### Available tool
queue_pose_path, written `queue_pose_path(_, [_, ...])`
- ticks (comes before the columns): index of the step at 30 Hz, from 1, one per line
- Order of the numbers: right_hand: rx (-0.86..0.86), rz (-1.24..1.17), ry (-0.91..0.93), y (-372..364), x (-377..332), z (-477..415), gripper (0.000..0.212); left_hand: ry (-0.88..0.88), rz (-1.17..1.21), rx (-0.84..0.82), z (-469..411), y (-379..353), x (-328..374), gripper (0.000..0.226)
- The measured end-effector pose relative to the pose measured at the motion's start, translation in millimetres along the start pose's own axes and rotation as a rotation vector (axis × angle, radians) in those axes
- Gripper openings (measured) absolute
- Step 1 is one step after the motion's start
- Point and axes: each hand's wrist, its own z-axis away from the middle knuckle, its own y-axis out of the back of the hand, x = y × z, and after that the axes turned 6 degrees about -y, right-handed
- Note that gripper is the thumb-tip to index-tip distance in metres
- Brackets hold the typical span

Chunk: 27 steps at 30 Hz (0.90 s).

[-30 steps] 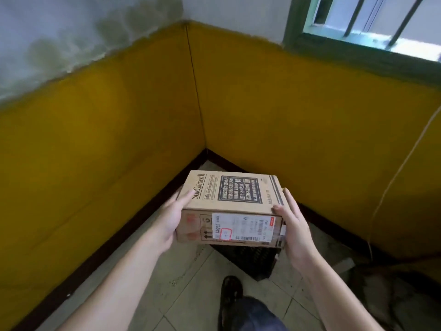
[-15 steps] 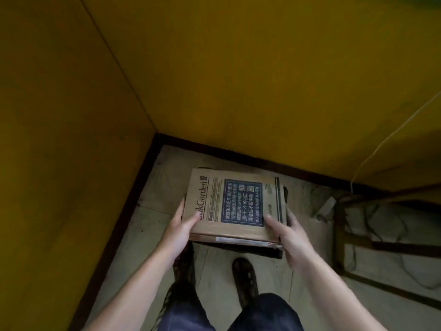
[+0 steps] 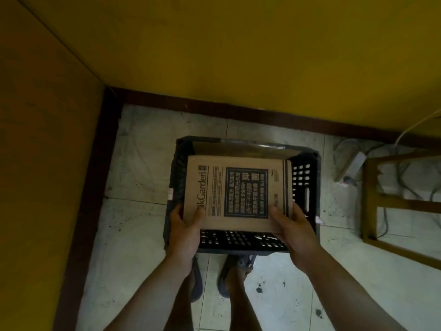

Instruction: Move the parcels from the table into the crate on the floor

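Observation:
A brown cardboard parcel point(image 3: 238, 192) with black print lies flat over the black perforated plastic crate point(image 3: 305, 187) standing on the tiled floor in the room's corner. My left hand point(image 3: 185, 231) grips the parcel's near left corner, thumb on top. My right hand point(image 3: 294, 231) grips its near right corner the same way. The parcel covers most of the crate's opening, so the crate's inside is largely hidden. I cannot tell whether the parcel rests on anything inside.
Yellow walls with a dark skirting point(image 3: 214, 108) close off the corner behind and to the left of the crate. A wooden frame point(image 3: 372, 199) with cables point(image 3: 405, 173) stands on the floor at the right. My feet point(image 3: 229, 278) are just in front of the crate.
My view has tilted steeply down and both hands have lowered the parcel from chest height to directly over the crate, which is now fully visible.

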Motion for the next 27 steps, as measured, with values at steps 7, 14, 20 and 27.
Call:
queue_pose_path(7, [0.088,-0.035,-0.07,-23.2,65.2,-131.0,0.054,0.167,0.244,0.061,-103.1,-28.7,-65.6,0.042])
queue_pose_path(14, [0.075,-0.061,-0.07,-52.2,92.6,-230.7,0.048,0.249,0.282,0.234,-193.8,-48.5,-112.6,0.043])
queue_pose_path(20, [0.093,0.036,-0.022,-81.2,107.8,-297.6,0.048,0.331,0.304,0.201,-255.2,-52.0,-124.6,0.013])
queue_pose_path(27, [0.143,0.166,-0.083,-81.5,103.0,-306.6,0.067,0.339,0.233,0.191,-259.0,-47.5,-122.5,0.017])
